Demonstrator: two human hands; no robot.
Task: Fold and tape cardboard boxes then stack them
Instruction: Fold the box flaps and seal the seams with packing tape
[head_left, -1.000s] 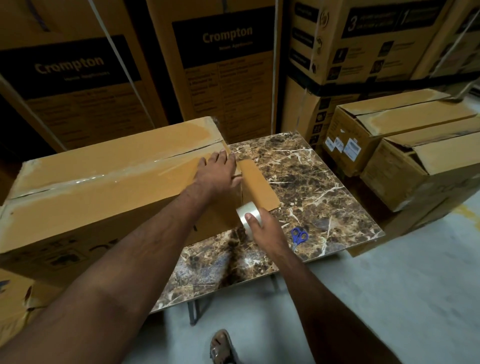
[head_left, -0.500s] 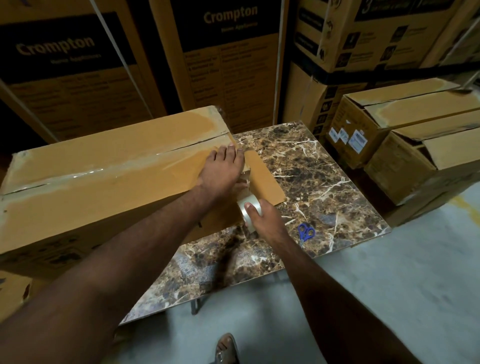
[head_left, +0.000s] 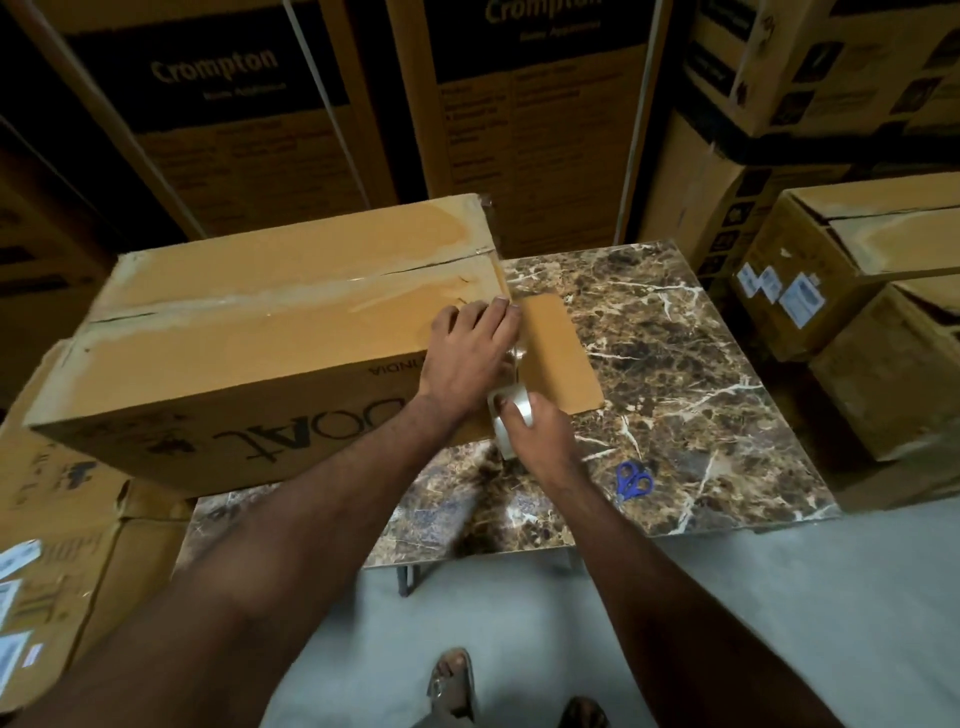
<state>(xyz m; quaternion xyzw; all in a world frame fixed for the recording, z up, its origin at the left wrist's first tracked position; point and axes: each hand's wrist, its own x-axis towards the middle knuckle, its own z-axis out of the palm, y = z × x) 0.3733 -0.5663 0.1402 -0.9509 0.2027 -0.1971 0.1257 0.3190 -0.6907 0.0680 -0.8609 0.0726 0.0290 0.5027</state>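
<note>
Cardboard box (head_left: 270, 358), left on marble table (head_left: 701, 395): top seam taped; end flap (head_left: 556, 358) open, stacking pending (judged). Left hand (head_left: 467, 358) flat, pressing top's right edge. Right hand (head_left: 540, 431) gripping tape roll (head_left: 511, 415) beside. Blue scissors (head_left: 634, 480) near right; stacked boxes (head_left: 852, 291) crowding far right.

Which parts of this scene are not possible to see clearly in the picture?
Head view only:
- End face of the cardboard box: turned away; the left hand covers its top corner.
- Tape roll: partly hidden by the grip of the right hand; the tape's free end is unclear.
- Blue scissors: too small to show the blades.
- Table legs: mostly hidden under the top.
- Stacked boxes' print: dark, blurred.
</note>
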